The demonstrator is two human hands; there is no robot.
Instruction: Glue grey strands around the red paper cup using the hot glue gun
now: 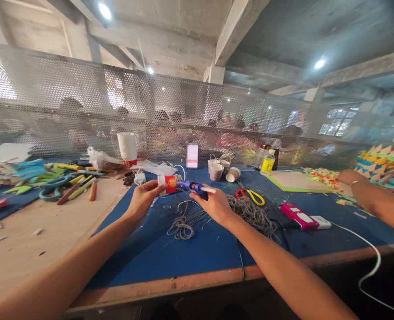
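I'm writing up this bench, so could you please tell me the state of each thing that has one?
Paper cup, sideways in left hand
Glue gun, gripped in right hand
Tall cup stack, upright
Rightmost small cup, tipped over
Other small cups, upright
Grey cord, loosely heaped
Phone, standing upright
Yellow bottle, upright
Scissors, lying flat

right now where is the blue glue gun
Near the middle of the head view, the blue glue gun is in the right hand, just right of the red-and-white cup in the left hand.
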